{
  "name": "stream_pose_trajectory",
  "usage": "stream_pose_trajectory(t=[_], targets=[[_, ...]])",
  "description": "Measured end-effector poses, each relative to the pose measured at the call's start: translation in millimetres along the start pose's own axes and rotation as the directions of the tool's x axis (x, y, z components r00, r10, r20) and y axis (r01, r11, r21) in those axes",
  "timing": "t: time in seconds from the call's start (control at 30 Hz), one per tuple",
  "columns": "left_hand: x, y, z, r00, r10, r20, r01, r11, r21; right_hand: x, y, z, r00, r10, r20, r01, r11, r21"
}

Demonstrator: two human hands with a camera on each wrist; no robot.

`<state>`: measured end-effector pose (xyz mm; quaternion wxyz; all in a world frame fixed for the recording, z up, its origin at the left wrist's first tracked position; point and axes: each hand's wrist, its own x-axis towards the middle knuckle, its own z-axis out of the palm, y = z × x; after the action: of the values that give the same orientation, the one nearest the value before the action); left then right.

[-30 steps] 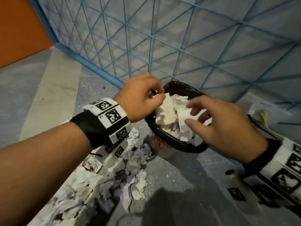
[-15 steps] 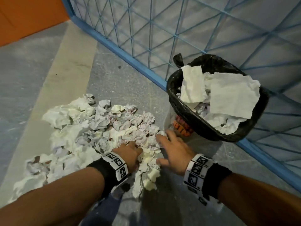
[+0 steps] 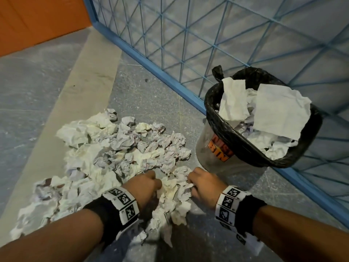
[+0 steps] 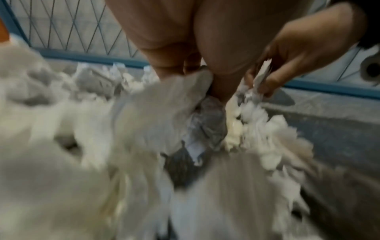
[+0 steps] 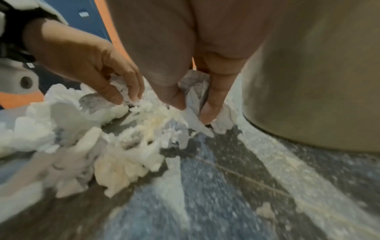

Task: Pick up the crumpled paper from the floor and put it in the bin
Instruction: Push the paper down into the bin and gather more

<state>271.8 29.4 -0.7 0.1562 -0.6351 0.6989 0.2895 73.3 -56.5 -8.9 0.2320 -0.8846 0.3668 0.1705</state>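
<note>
A heap of crumpled paper [image 3: 113, 156] lies on the grey floor, left of the bin. The bin [image 3: 213, 159] has a black liner and is full of paper up to its rim. Both hands are down at the heap's near right edge, close together. My left hand [image 3: 151, 183] curls its fingers into a wad of crumpled paper [image 5: 121, 87]. My right hand [image 3: 196, 181] pinches another crumpled piece [image 5: 193, 95] between thumb [image 5: 170, 94] and fingers, right beside the bin's wall [image 5: 308, 81]. The left wrist view is blurred; it shows the right hand [image 4: 287, 56] holding paper.
A blue wire-mesh fence [image 3: 170, 44] runs along the floor behind the heap and the bin. An orange wall [image 3: 37, 19] stands at the far left. A pale strip [image 3: 90, 72] crosses the grey floor beside the heap.
One second ago both hands were over the bin, letting paper go. They came down to the heap's near edge, and now their fingers have closed on fresh pieces.
</note>
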Motion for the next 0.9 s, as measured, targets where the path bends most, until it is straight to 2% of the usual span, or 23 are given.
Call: stream_pose_trajectory(t=[0.07,0.13,0.2,0.3,0.33,0.37,0.43,0.47,0.5,0.53,0.57,0.6,0.63,0.67,0.7,0.73,0.77,0.83,0.9], targets=[[-12.5,-1.8,-29.6,0.995,0.061,-0.074,-0.062,0.998,-0.011,-15.8,-8.8,-20.0,0.998,-0.043,-0.044,0.046,0.997,0.069],[-25.5,-5.2,-66.5,0.975,0.104,-0.195,-0.112,0.993,-0.031,-39.2,-20.2,-49.1,0.988,-0.091,-0.121,0.108,0.983,0.145],[-41.5,-0.9,-109.0,0.920,0.138,-0.368,-0.164,0.985,-0.043,-69.3,-31.3,-87.9,0.963,-0.161,-0.214,0.204,0.959,0.196],[-65.4,28.1,-179.9,0.754,0.165,-0.636,-0.286,0.954,-0.091,-113.1,-37.4,-156.2,0.904,-0.166,-0.395,0.251,0.952,0.174],[-69.4,41.2,-202.2,0.687,0.168,-0.707,-0.333,0.938,-0.101,-122.6,-32.8,-177.2,0.850,-0.130,-0.510,0.234,0.961,0.145],[-69.2,55.0,-221.1,0.616,0.160,-0.771,-0.383,0.916,-0.116,-129.2,-24.0,-195.9,0.774,-0.079,-0.628,0.200,0.972,0.124],[-54.3,82.1,-247.2,0.473,0.121,-0.873,-0.515,0.842,-0.162,-133.4,0.2,-224.0,0.633,0.061,-0.772,0.069,0.988,0.135],[-41.9,95.5,-253.2,0.432,0.077,-0.899,-0.580,0.787,-0.212,-131.0,14.6,-231.1,0.599,0.123,-0.791,-0.009,0.989,0.147],[-26.3,108.4,-254.8,0.427,0.024,-0.904,-0.621,0.735,-0.274,-125.7,30.3,-233.2,0.583,0.169,-0.795,-0.084,0.985,0.148],[-8.5,119.7,-252.5,0.450,-0.014,-0.893,-0.620,0.715,-0.323,-119.1,45.1,-231.4,0.575,0.206,-0.792,-0.154,0.978,0.143],[10.4,129.8,-247.3,0.489,-0.010,-0.872,-0.577,0.746,-0.332,-111.2,58.5,-226.7,0.583,0.242,-0.776,-0.220,0.966,0.135],[27.9,137.3,-240.2,0.547,0.041,-0.836,-0.507,0.811,-0.293,-102.6,69.0,-220.7,0.614,0.280,-0.737,-0.279,0.951,0.129],[43.9,141.7,-231.5,0.627,0.119,-0.770,-0.437,0.872,-0.221,-94.4,76.6,-212.9,0.678,0.303,-0.670,-0.324,0.941,0.099],[56.0,143.6,-222.4,0.710,0.196,-0.676,-0.382,0.914,-0.137,-87.2,82.6,-204.3,0.765,0.289,-0.576,-0.331,0.943,0.034],[64.4,143.4,-215.4,0.773,0.257,-0.580,-0.349,0.936,-0.051,-80.8,86.4,-196.4,0.849,0.250,-0.465,-0.304,0.952,-0.042],[71.0,142.2,-209.3,0.816,0.297,-0.496,-0.324,0.946,0.033,-75.8,88.0,-189.9,0.913,0.211,-0.349,-0.262,0.959,-0.108],[74.6,141.1,-205.3,0.850,0.317,-0.421,-0.295,0.948,0.120,-73.1,87.6,-185.7,0.953,0.176,-0.246,-0.218,0.963,-0.157],[75.3,140.3,-204.2,0.895,0.321,-0.309,-0.258,0.939,0.228,-72.2,87.0,-186.4,0.984,0.137,-0.114,-0.157,0.968,-0.194],[69.8,138.4,-209.9,0.890,0.347,-0.296,-0.278,0.927,0.252,-78.6,84.4,-197.9,0.987,0.129,-0.094,-0.143,0.976,-0.163]])
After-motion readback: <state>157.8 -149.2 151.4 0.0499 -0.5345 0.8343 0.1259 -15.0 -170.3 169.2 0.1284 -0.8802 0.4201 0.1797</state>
